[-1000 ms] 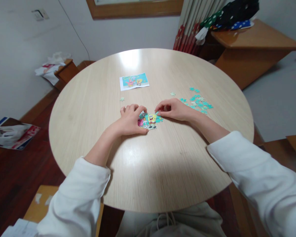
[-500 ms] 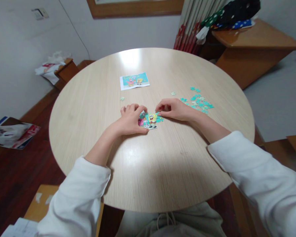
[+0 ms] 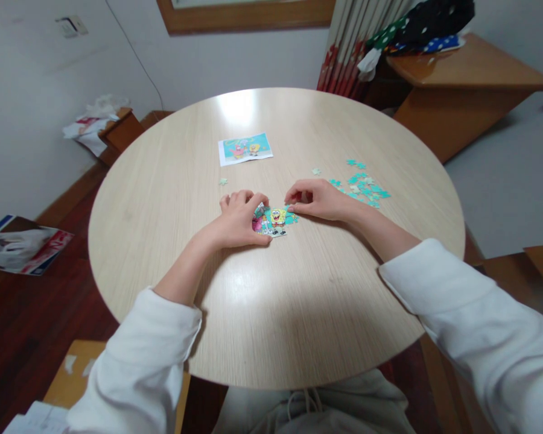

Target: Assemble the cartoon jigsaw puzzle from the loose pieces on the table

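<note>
Right hand (image 3: 317, 199): thumb and forefinger brought nearly together at upper right edge of flat, multicoloured, partly joined jigsaw (image 3: 278, 219); whether piece is pinched cannot be told. Left hand (image 3: 239, 223): spread wide, jigsaw's left part covered. Jigsaw laid on round, pale wood-grain table (image 3: 271, 325), between hands. Loose turquoise and pale-green pieces (image 3: 374, 191) scattered near right wrist. Rectangular blue-printed paper sheet (image 3: 245, 149) placed farther back.
</note>
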Motion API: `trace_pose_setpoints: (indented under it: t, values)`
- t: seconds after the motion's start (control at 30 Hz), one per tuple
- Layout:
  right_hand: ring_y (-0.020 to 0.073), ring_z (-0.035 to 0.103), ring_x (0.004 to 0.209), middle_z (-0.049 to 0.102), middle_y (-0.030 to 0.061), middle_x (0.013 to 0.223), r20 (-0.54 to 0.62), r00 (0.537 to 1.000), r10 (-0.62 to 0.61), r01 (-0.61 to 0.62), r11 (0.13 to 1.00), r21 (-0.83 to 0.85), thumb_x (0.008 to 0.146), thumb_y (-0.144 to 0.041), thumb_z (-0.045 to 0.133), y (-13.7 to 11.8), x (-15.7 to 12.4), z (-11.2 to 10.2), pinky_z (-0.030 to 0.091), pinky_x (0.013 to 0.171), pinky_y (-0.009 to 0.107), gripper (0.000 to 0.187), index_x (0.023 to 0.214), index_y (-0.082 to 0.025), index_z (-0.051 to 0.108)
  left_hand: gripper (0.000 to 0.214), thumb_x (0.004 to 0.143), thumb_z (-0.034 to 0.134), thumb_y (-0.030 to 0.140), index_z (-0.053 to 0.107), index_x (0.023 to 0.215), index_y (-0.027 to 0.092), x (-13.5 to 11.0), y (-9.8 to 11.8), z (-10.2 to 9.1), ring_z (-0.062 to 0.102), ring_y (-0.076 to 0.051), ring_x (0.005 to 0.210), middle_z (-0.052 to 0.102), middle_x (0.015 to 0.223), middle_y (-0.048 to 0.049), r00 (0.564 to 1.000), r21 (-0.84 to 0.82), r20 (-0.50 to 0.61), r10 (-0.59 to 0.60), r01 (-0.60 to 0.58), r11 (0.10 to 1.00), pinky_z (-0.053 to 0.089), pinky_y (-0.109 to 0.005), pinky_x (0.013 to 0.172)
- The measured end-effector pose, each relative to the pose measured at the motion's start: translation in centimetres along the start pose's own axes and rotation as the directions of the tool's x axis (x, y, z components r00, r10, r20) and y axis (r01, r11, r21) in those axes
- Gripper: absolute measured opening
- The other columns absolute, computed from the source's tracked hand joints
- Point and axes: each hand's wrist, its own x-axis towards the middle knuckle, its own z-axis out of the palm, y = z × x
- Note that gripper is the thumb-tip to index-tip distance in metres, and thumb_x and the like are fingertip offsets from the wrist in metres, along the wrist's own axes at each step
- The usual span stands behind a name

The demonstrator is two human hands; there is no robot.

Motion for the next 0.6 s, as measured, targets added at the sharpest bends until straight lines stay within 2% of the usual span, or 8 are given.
trace_pose_setpoints:
  t: [0.13, 0.3, 0.6]
  values:
    - [0.0116, 0.045, 0.059, 0.059, 0.0012, 0.066, -0.082, 0.997, 0.011, -0.010, 1.000, 0.014, 0.075, -0.042, 0.068, 0.29, 0.05, 0.12, 0.036, 0.057, 0.028, 0.026, 0.079, -0.016, 0.068, 0.064, 0.059, 0.071, 0.042, 0.049, 0.117, 0.025, -0.02, 0.07, -0.06, 0.041, -0.033, 0.119, 0.046, 0.119, -0.0093, 1.000, 0.005, 0.002, -0.002, 0.002, 1.000, 0.023, -0.053, 0.110]
    - [0.0125, 0.047, 0.061, 0.061, 0.0027, 0.067, -0.167, 0.985, -0.037, 0.036, 0.999, -0.010, 0.076, -0.039, 0.066, 0.67, 0.19, 0.10, 0.038, 0.058, 0.029, 0.023, 0.075, -0.016, 0.068, 0.064, 0.059, 0.072, 0.042, 0.050, 0.117, 0.024, 0.04, -0.09, 0.15, 0.041, -0.033, 0.119, 0.046, 0.120, -0.0094, 1.000, 0.015, -0.004, 0.000, 0.000, 1.000, 0.023, -0.053, 0.110]
    - [0.0127, 0.048, 0.060, 0.062, 0.0026, 0.068, -0.159, 0.986, -0.044, 0.041, 0.999, -0.022, 0.075, -0.033, 0.066, 0.77, 0.22, 0.10, 0.039, 0.059, 0.029, 0.016, 0.074, -0.017, 0.068, 0.064, 0.060, 0.073, 0.041, 0.049, 0.117, 0.025, 0.02, -0.01, 0.15, 0.041, -0.032, 0.119, 0.046, 0.118, -0.0086, 1.000, 0.019, -0.011, 0.001, -0.001, 1.000, 0.025, -0.053, 0.108]
